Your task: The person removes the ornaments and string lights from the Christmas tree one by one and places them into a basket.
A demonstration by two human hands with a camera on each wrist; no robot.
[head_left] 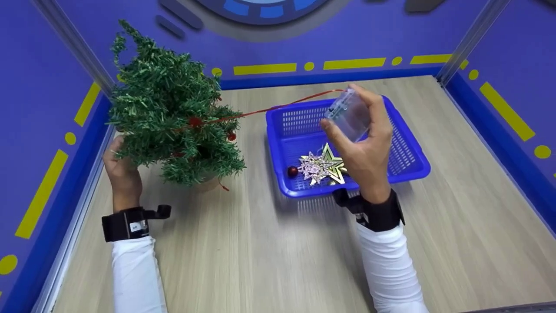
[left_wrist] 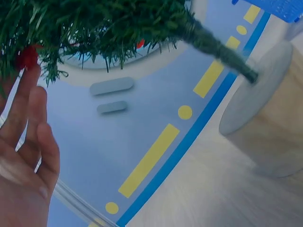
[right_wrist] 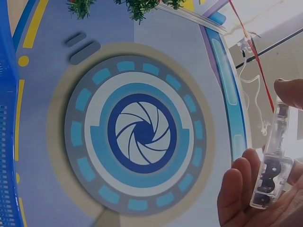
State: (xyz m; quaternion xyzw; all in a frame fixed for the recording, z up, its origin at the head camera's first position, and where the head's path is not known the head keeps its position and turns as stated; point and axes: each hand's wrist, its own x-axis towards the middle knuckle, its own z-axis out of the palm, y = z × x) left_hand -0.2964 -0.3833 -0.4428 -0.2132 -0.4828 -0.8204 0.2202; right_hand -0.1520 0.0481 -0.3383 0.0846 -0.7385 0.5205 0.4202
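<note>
My right hand (head_left: 369, 145) holds a clear plastic battery box (head_left: 351, 116) between thumb and fingers, above the blue basket. A thin red wire (head_left: 278, 107) runs taut from the box to a small green Christmas tree (head_left: 169, 104) at the left. In the right wrist view the box (right_wrist: 270, 179) shows its dark inner parts. My left hand (head_left: 123, 176) is at the tree's left side, partly hidden by branches. In the left wrist view, its extended fingers (left_wrist: 35, 113) reach the branches, one fingertip at a red decoration (left_wrist: 27, 56).
The blue basket (head_left: 299, 191) holds a gold star (head_left: 333, 164), a pink glittery star-shaped ornament (head_left: 313, 168) and a dark red ball (head_left: 292, 171). The tree stands in a round wood-coloured base (left_wrist: 274, 132). Blue patterned panels (head_left: 278, 52) wall the table (head_left: 243, 261) at the back and sides.
</note>
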